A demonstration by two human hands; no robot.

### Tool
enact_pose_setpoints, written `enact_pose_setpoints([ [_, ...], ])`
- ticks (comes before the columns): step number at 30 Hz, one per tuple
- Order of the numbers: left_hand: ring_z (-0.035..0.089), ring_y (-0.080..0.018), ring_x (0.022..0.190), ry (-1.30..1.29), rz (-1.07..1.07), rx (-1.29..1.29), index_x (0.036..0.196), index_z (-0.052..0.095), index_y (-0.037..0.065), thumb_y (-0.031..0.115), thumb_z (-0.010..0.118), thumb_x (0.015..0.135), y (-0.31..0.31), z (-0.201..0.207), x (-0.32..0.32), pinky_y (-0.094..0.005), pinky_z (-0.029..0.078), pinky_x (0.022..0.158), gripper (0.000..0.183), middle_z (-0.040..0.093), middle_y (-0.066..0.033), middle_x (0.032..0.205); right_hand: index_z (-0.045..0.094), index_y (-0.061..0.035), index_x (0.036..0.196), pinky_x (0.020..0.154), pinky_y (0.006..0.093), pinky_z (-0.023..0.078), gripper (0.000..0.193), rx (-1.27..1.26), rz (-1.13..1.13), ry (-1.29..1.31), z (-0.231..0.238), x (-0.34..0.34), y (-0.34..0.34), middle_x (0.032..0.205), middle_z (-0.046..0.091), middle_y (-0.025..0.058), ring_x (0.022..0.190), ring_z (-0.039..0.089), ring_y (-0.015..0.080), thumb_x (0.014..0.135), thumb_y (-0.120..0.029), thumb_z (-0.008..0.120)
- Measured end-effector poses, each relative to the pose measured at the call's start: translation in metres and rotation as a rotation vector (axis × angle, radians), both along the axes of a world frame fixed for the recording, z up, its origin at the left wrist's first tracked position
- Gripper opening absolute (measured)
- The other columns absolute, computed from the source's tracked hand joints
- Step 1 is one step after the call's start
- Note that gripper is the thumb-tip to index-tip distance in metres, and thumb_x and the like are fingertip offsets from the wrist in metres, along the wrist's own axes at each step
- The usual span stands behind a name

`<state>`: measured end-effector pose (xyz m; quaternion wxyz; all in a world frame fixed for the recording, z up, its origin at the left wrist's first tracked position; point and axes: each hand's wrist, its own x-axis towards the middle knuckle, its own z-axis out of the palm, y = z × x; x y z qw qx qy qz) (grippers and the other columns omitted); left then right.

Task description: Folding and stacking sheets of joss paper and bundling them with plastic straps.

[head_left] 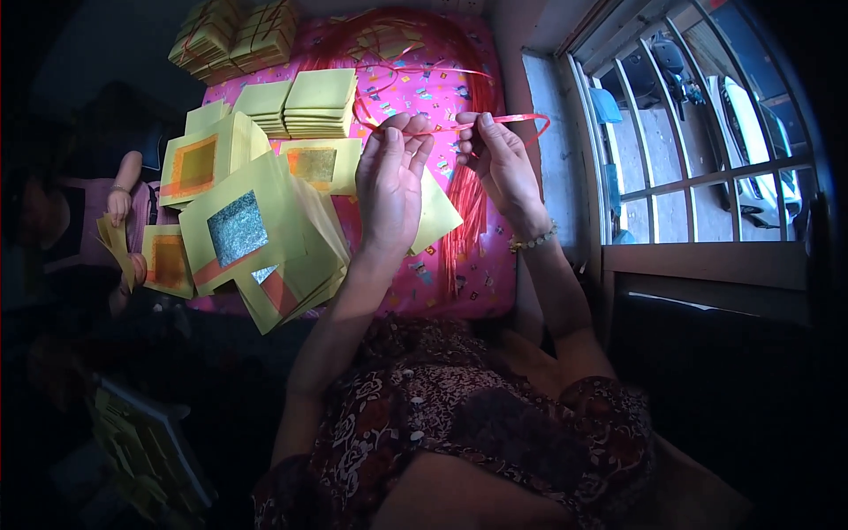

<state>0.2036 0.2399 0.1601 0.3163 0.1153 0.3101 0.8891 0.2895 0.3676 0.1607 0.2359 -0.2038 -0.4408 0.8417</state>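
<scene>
Above a pink patterned mat (424, 296), my left hand (393, 185) and my right hand (503, 168) face each other with a small gap between them. A thin red ribbon (449, 129) runs from one hand to the other, pinched in the fingertips of both. Part of it loops out past my right hand, and another length curls back over the mat. Left of my left hand lie fanned stacks of yellow joss paper (199, 221), some with a silver square, some with an orange one. A long bunch of red ribbons (468, 208) spreads under and beyond my hands.
Neat yellow paper stacks (318, 93) stand at the back, and red-tied bundles (234, 40) at the far left corner. At left, another person's hand (119, 201) holds yellow papers (113, 247). A wall and a barred window (698, 132) border the right side.
</scene>
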Motion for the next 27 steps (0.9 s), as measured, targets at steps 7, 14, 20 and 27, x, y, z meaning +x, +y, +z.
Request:
enact_pose_setpoints([
  [7,0.059,-0.0168,0.103,-0.152,0.291,-0.406,0.121,0.055,0.005,0.029,0.049,0.103,-0.047,-0.055,0.042,-0.0361,0.045,0.099,0.031,0.062,-0.007,0.112,0.07,-0.0047,0.096,0.064,0.0223,0.047,0.034,0.333,0.047,-0.292,-0.096,0.009,0.029,0.077,0.063,-0.0023,0.069,0.056,0.0054,0.101,-0.034,0.054],
  [14,0.056,-0.0069,0.089,-0.438,0.364,-0.655,0.119,0.06,0.011,0.032,0.055,0.1,-0.071,-0.124,0.055,-0.0241,0.043,0.082,0.029,0.064,0.0011,0.107,0.069,0.0023,0.091,0.057,0.0247,0.04,0.036,0.438,0.108,-0.588,-0.17,0.012,0.014,0.069,0.058,-0.0011,0.063,0.05,0.0063,0.097,-0.032,0.06],
  [20,0.053,-0.0041,0.085,-0.564,0.382,-0.723,0.112,0.064,0.015,0.034,0.061,0.097,-0.068,-0.143,0.039,-0.0215,0.04,0.075,0.024,0.064,0.0046,0.104,0.071,0.0016,0.089,0.054,0.0269,0.04,0.039,0.524,0.113,-0.749,-0.188,0.014,0.016,0.065,0.057,-0.0005,0.058,0.05,0.0068,0.094,-0.036,0.061],
  [27,0.052,-0.0048,0.082,-0.703,0.35,-0.817,0.112,0.064,0.018,0.034,0.064,0.094,-0.072,-0.176,0.04,-0.0233,0.04,0.075,0.023,0.064,0.0056,0.103,0.07,0.0024,0.091,0.055,0.0262,0.044,0.038,0.255,0.112,-0.764,-0.207,0.014,0.012,0.068,0.06,0.0009,0.06,0.055,0.0085,0.095,-0.034,0.061],
])
